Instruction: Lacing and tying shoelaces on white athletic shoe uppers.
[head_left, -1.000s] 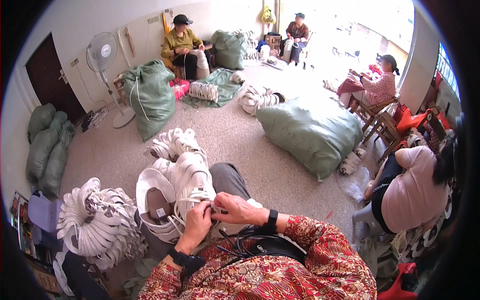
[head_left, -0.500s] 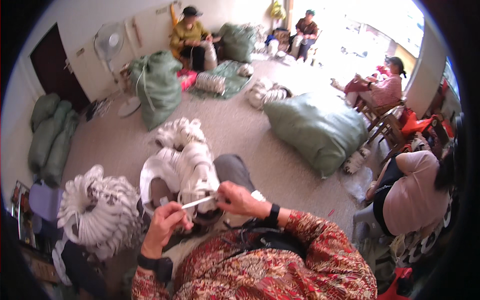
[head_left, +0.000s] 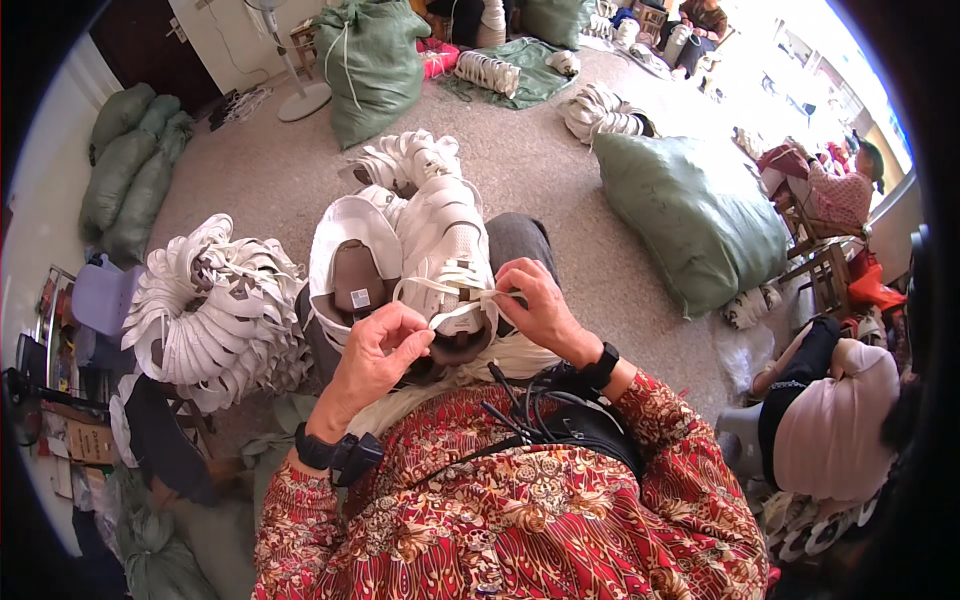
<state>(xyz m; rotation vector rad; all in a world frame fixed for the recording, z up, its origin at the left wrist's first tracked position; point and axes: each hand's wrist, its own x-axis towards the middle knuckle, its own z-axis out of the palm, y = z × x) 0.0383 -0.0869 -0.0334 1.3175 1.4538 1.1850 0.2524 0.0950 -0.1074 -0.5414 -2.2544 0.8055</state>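
A white shoe upper [head_left: 442,232] with a brown lining lies across my lap, its lace holes toward me. Running through its holes is a flat off-white shoelace [head_left: 462,311]. My left hand [head_left: 372,362] pinches the lace between thumb and forefinger, left of the shoe's opening. On the right side, my right hand [head_left: 545,312] is closed on the lace close to the eyelets. Beside my left hand rests another white upper [head_left: 345,250], its brown inside showing a small white label. More nested uppers [head_left: 410,160] stretch away behind these two.
A big ring of stacked white uppers [head_left: 215,310] sits at my left. Full green sacks stand ahead, one [head_left: 372,75] upright and one [head_left: 690,215] lying on the right. A purple plastic stool [head_left: 103,295] is at far left. A person in pink [head_left: 830,430] sits close on my right.
The view has tipped downward. The lace that was held taut between my hands now hangs slack over the shoe, and my hands are wider apart.
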